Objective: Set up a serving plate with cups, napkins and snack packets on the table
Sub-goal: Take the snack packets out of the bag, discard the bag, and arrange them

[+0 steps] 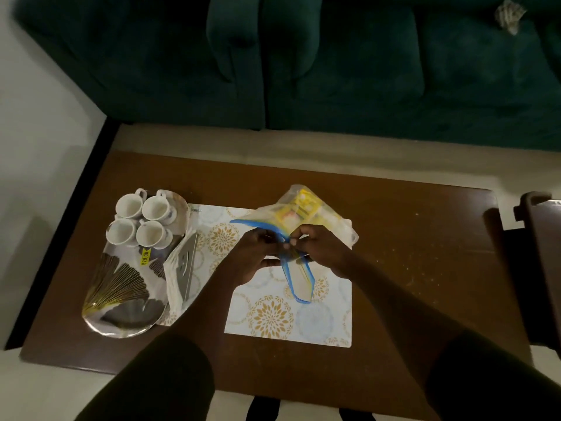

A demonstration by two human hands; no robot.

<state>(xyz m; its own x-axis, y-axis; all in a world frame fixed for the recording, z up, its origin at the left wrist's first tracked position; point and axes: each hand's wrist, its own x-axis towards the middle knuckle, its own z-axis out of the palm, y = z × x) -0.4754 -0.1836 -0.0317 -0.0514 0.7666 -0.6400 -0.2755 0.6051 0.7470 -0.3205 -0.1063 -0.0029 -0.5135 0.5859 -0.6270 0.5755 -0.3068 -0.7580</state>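
Note:
A clear zip bag (pixel 306 212) with a blue seal strip holds yellow snack packets and lies on the patterned placemat (pixel 303 320). My left hand (pixel 253 253) and my right hand (pixel 318 246) both pinch the blue strip at the bag's mouth. On the left of the table an oval serving plate (pixel 115 293) with a gold leaf pattern carries several white cups (pixel 141 221) at its far end. A stack of white napkins (pixel 182 268) in a metal holder leans against the plate's right side.
The brown wooden table (pixel 409 253) stands before a dark green sofa (pixel 273 71). A dark wooden piece of furniture (pixel 540 253) sits at the table's right end. Pale floor shows on the left.

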